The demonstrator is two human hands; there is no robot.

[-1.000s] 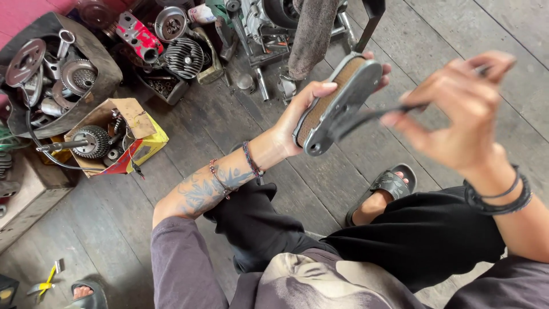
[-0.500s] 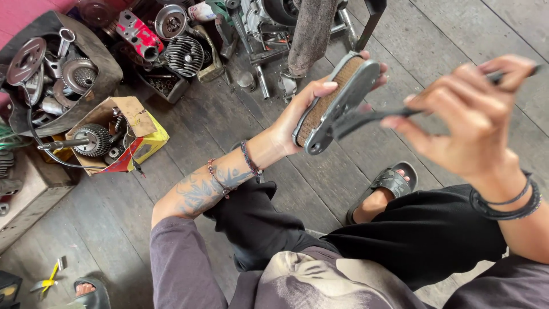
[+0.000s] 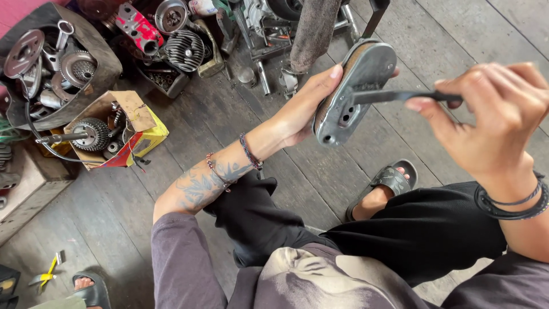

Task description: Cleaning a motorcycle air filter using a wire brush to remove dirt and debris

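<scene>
My left hand (image 3: 306, 109) grips a flat oval metal filter part (image 3: 354, 91) with a brown mesh edge, held up over the wooden floor. Its grey metal face with two holes turns toward me. My right hand (image 3: 494, 123) pinches a thin dark tool (image 3: 394, 96) whose tip rests against the metal face of the part. Beaded bracelets sit on my left wrist, dark bands on my right.
A black tub of gears and metal parts (image 3: 51, 68) and a yellow cardboard box with a gear shaft (image 3: 108, 134) lie at the left. A finned engine cylinder (image 3: 184, 50) and red part (image 3: 137, 28) lie beyond. My sandalled foot (image 3: 386, 189) rests on the planks.
My left hand has lifted and turned the filter part so its metal face shows more. My right hand has steadied, bringing the tool's tip onto that face.
</scene>
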